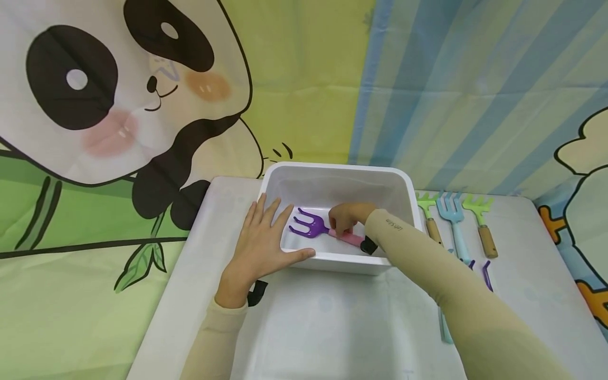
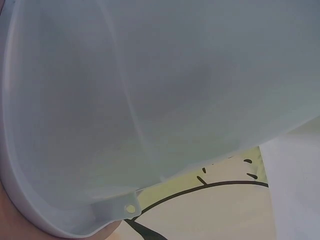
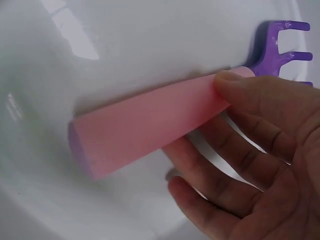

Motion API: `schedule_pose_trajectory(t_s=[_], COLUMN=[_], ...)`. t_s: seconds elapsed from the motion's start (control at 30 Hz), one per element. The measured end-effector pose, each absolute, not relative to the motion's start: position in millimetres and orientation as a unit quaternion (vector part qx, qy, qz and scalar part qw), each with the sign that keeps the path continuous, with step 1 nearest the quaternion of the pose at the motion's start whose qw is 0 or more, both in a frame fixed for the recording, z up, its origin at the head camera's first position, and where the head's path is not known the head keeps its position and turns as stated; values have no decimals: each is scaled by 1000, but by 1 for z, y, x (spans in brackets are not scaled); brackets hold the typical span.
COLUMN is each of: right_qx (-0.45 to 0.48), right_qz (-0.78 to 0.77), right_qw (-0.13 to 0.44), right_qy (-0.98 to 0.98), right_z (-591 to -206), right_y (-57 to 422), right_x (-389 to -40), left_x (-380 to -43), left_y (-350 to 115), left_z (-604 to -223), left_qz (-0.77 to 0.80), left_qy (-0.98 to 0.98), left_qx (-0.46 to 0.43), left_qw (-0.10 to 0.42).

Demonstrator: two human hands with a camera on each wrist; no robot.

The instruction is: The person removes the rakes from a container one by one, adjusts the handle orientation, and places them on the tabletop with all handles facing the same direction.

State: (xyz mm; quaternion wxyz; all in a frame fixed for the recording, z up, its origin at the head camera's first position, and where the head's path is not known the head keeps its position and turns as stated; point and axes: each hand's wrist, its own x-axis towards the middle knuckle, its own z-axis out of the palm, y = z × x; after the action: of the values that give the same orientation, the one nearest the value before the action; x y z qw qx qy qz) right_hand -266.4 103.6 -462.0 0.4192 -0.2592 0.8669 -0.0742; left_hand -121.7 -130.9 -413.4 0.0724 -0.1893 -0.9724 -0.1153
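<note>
A small hand rake with a purple three-pronged head [image 1: 313, 227] and a pink handle [image 3: 145, 120] lies inside a white plastic bin [image 1: 339, 167], prongs toward the left. Reaching in over the bin's right front side, my right hand [image 1: 350, 216] holds the handle close to the purple head; thumb and fingers are on either side of it in the right wrist view. My left hand [image 1: 261, 245] rests on the bin's left front corner, fingers spread and straight, thumb along the front rim. The left wrist view shows mainly the bin's outer wall [image 2: 200, 90].
Right of the bin lie green rakes with wooden handles [image 1: 487, 241] and a light blue fork [image 1: 453, 216]. Purple prongs [image 1: 487, 275] and a light blue handle [image 1: 445, 327] show partly behind my right sleeve. A patterned panda cloth [image 1: 304, 95] hangs behind the white table [image 1: 313, 327].
</note>
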Motion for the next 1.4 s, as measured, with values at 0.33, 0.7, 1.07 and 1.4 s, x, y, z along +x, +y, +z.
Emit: schedule_pose_trajectory(t_s=[0.33, 0.7, 1.07, 1.4], right_qx=[-213, -172, -181, -200], right_qz=[-142, -167, -179, -189], right_qw=[467, 508, 506, 504], right_qy=[846, 827, 824, 819], right_z=[-457, -457, -443, -413], right_y=[104, 109, 111, 112], right_x=[-264, -265, -275, -271], left_x=[-119, -119, -121, -122], left_y=[-131, -131, -130, -130], left_z=[-413, -416, -413, -413], left_qz=[-116, -114, -114, -110], left_qy=[-972, -974, -973, -974], left_qx=[-189, -184, -186, -185], left_qw=[77, 69, 75, 63])
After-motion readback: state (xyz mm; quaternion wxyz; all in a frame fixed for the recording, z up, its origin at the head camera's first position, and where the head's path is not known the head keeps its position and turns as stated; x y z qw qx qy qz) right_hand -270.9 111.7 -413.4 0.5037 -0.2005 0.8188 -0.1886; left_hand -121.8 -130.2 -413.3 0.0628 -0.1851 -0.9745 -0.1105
